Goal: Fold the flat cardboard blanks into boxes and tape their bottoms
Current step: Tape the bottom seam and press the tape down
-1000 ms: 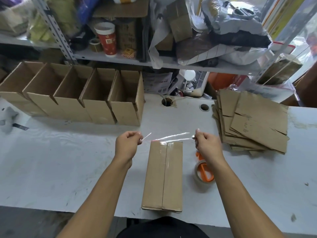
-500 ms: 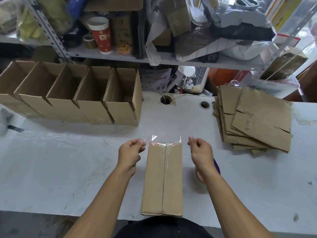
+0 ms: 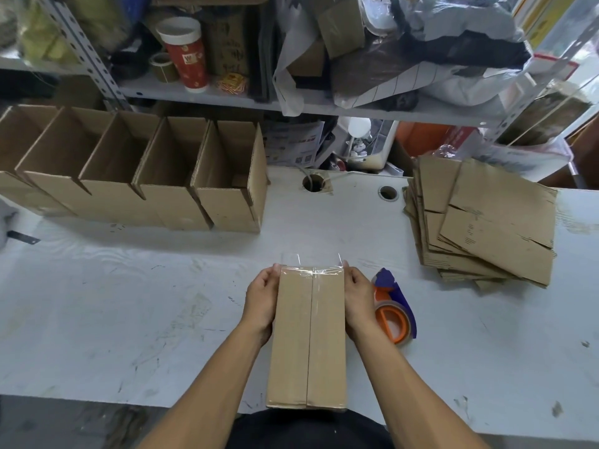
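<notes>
Fingers of both our hands, left hand (image 3: 262, 298) and right hand (image 3: 358, 299), press flat against the sides of the box (image 3: 308, 338) near its far end, smoothing the tape (image 3: 311, 270) strip (its clear ends stick up past the far corners) while the box lies bottom-up on the table (image 3: 129, 303) before us. We judge the loose ends could wrinkle or stick to themselves if we rub unevenly, leaving the seam weak. Around us sit the dispenser (image 3: 393, 315), the blanks (image 3: 486, 228) and finished boxes (image 3: 136, 176).
</notes>
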